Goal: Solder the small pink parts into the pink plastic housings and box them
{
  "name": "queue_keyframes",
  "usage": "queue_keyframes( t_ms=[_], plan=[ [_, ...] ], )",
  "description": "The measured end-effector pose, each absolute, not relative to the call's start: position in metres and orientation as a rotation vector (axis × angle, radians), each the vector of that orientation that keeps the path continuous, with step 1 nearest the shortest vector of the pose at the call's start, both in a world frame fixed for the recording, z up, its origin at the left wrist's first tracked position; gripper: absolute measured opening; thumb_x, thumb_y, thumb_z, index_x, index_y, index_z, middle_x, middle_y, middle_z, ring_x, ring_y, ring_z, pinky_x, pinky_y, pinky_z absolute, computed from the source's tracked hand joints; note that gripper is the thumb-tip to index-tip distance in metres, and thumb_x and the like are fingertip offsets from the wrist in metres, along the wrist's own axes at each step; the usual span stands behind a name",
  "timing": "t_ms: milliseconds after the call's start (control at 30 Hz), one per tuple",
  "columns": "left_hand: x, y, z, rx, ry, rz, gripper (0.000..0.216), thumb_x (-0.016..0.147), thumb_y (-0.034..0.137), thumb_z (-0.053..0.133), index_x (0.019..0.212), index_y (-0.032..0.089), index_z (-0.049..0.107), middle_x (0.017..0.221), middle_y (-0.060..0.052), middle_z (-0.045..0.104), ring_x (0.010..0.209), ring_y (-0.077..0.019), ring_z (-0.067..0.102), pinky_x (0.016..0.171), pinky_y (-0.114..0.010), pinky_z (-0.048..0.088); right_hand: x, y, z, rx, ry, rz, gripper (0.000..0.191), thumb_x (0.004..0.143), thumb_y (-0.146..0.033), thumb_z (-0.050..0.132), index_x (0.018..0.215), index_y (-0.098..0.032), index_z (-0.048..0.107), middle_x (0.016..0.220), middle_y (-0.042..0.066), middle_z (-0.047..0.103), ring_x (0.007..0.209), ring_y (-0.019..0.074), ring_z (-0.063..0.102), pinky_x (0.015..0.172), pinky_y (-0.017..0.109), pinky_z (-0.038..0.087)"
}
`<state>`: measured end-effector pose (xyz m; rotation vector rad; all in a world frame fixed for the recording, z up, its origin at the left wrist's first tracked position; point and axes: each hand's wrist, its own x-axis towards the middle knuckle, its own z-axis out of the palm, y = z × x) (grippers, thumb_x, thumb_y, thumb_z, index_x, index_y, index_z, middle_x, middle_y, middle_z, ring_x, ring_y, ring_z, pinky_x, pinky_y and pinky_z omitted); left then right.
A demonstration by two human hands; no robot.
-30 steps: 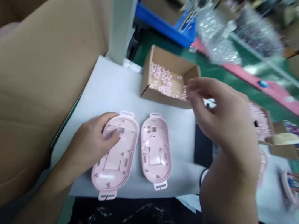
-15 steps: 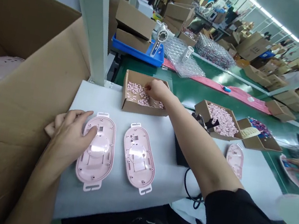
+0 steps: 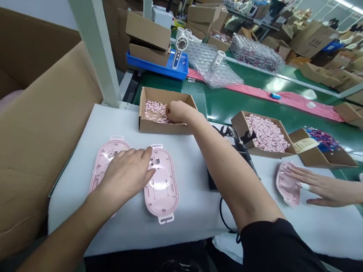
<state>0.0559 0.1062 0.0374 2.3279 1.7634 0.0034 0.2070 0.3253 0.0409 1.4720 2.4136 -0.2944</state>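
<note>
My left hand (image 3: 128, 171) is open over two pink oval plastic shells, thumb spread from its fingers. Its fingertips reach the upper left edge of the right shell (image 3: 163, 187), and the hand and wrist cover much of the left shell (image 3: 103, 160). Both shells lie with their inner side up, showing screw posts and a round raised middle. My right hand (image 3: 179, 111) is down in a shallow cardboard box (image 3: 165, 128) of small pink plastic parts (image 3: 153, 109). Its fingers are curled together among the parts; whatever they pinch is hidden.
A large cardboard carton (image 3: 29, 129) stands at left beside a metal post (image 3: 90, 32). Right of my arm are a box of pink parts (image 3: 267, 133), a box of wires (image 3: 328, 153) and a black device (image 3: 212, 180). A co-worker's hand (image 3: 326, 188) rests on another pink shell (image 3: 285, 190).
My left hand has moved right, from the left shell to the right one. My right hand stays in the parts box. A co-worker's hand has come onto the far right shell. The view has shifted.
</note>
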Motion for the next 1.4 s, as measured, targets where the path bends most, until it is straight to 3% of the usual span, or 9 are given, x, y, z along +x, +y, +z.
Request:
queue_keyframes(
  t_ms=[200,333,467,600,667,800,867,967,1400],
  plan=[
    [0.063,0.103,0.04,2.339,1.808,-0.062,0.061,0.094,0.025,0.051,0.151,0.005,0.04,0.12,-0.022,0.068,0.11,-0.0368,0.065,0.091,-0.047,0.049,0.214,0.306,0.042,1.415,2.438,-0.392,0.031,0.099,-0.04,0.064,0.117,-0.014,0.066,0.119,0.009,0.068,0.108,0.0215,0.067,0.097,0.044,0.057],
    [0.068,0.098,0.043,2.278,1.818,0.138,0.054,0.094,0.024,0.047,0.145,0.01,0.046,0.124,-0.018,0.063,0.111,-0.0344,0.064,0.085,-0.043,0.051,0.218,0.298,0.048,1.431,2.485,-0.4,0.03,0.098,-0.039,0.066,0.115,-0.013,0.067,0.114,0.009,0.071,0.105,0.021,0.069,0.096,0.043,0.057],
    [0.073,0.08,0.044,2.083,1.767,0.377,0.032,0.093,0.024,0.048,0.123,0.017,0.056,0.099,-0.009,0.066,0.089,-0.0274,0.066,0.074,-0.039,0.051,0.223,0.29,0.064,1.485,2.597,-0.362,0.013,0.092,-0.015,0.065,0.102,-0.011,0.072,0.108,0.015,0.073,0.1,0.0262,0.07,0.087,0.038,0.056],
    [0.079,0.058,0.039,1.795,1.75,0.563,0.04,0.094,0.032,0.053,0.131,0.02,0.05,0.07,0.002,0.062,0.058,-0.02,0.06,0.057,-0.034,0.048,0.241,0.249,0.097,1.549,2.857,-0.236,0.024,0.094,-0.008,0.049,0.102,-0.014,0.07,0.115,0.013,0.071,0.109,0.0271,0.066,0.088,0.036,0.05],
    [0.083,0.05,0.035,1.729,1.704,0.638,0.044,0.094,0.035,0.055,0.135,0.02,0.051,0.071,0.002,0.065,0.056,-0.0178,0.061,0.057,-0.032,0.049,0.257,0.21,0.115,1.538,3.054,-0.267,0.021,0.094,-0.011,0.05,0.098,-0.019,0.069,0.101,0.005,0.073,0.094,0.0214,0.067,0.079,0.033,0.049],
    [0.089,0.045,0.025,1.671,1.633,0.669,0.045,0.096,0.038,0.056,0.138,0.02,0.056,0.076,0.0,0.069,0.062,-0.0172,0.066,0.057,-0.03,0.05,0.288,0.124,0.118,1.397,3.175,-0.953,0.011,0.092,-0.017,0.064,0.082,-0.02,0.068,0.075,-0.004,0.07,0.066,0.0105,0.061,0.062,0.025,0.046],
    [0.09,0.044,0.019,1.656,1.612,0.699,0.049,0.096,0.039,0.057,0.14,0.018,0.057,0.08,-0.001,0.071,0.065,-0.0169,0.068,0.058,-0.029,0.051,0.292,0.094,0.097,1.417,3.021,-1.393,0.01,0.092,-0.016,0.065,0.084,-0.019,0.07,0.075,-0.005,0.07,0.064,0.0082,0.061,0.062,0.023,0.047],
    [0.091,0.042,0.014,1.689,1.565,0.746,0.05,0.097,0.037,0.058,0.143,0.019,0.056,0.083,-0.001,0.073,0.066,-0.0148,0.068,0.059,-0.027,0.053,0.283,0.072,0.058,1.638,2.865,-1.687,0.013,0.096,-0.019,0.061,0.09,-0.02,0.073,0.081,-0.004,0.072,0.07,0.0073,0.063,0.066,0.021,0.046],
    [0.093,0.031,0.011,1.739,1.669,0.736,0.045,0.089,0.029,0.067,0.133,0.022,0.063,0.075,0.004,0.069,0.059,-0.0111,0.066,0.054,-0.022,0.051,0.262,0.061,0.02,1.906,2.855,-1.24,0.022,0.098,-0.03,0.056,0.08,-0.019,0.062,0.076,-0.002,0.063,0.067,0.0104,0.055,0.064,0.027,0.039]
  ],
)
